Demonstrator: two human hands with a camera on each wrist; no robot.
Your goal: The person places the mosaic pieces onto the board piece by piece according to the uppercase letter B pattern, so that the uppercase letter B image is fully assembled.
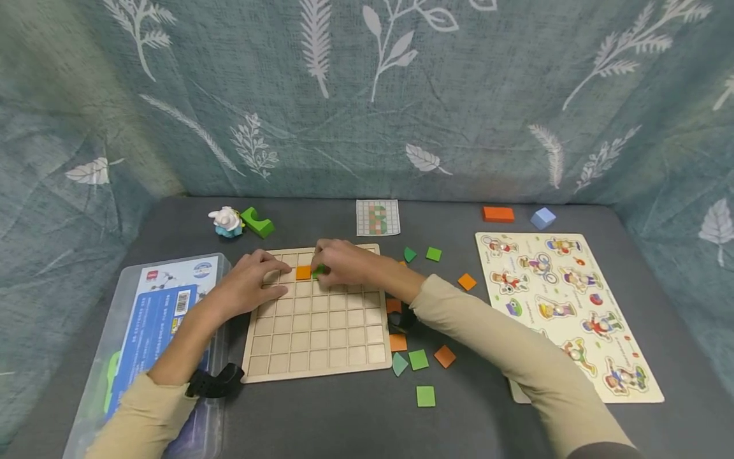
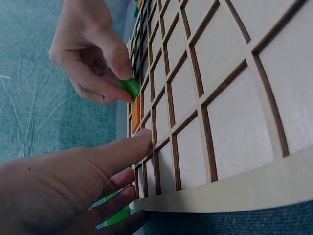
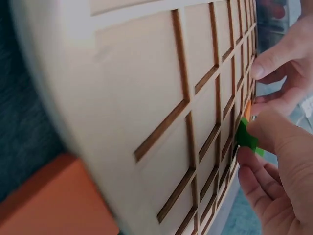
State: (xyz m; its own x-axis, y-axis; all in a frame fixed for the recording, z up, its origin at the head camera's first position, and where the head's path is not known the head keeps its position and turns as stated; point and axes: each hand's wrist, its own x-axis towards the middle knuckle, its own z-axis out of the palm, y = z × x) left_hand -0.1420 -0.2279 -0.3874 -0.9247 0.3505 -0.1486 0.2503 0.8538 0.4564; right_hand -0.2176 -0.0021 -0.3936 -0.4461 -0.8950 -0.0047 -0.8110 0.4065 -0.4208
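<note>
A wooden grid board (image 1: 321,372) lies on the dark table, with an orange square tile (image 1: 303,273) set near its far edge. My right hand (image 1: 344,261) reaches over the board and pinches a small green tile (image 2: 129,88) between thumb and fingers, right beside the orange one. In the right wrist view the green tile (image 3: 244,136) is tilted and partly hidden by the fingers. My left hand (image 1: 246,284) rests at the board's far left corner, fingers spread and relaxed, the thumb touching the grid.
Several green and orange tiles (image 1: 425,396) lie right of the board. A patterned card (image 1: 378,218), a toy figure (image 1: 227,222) and a green arch block (image 1: 257,223) sit behind. To the left is a plastic box (image 1: 212,421); to the right, a picture puzzle board (image 1: 530,306) and two blocks (image 1: 497,215).
</note>
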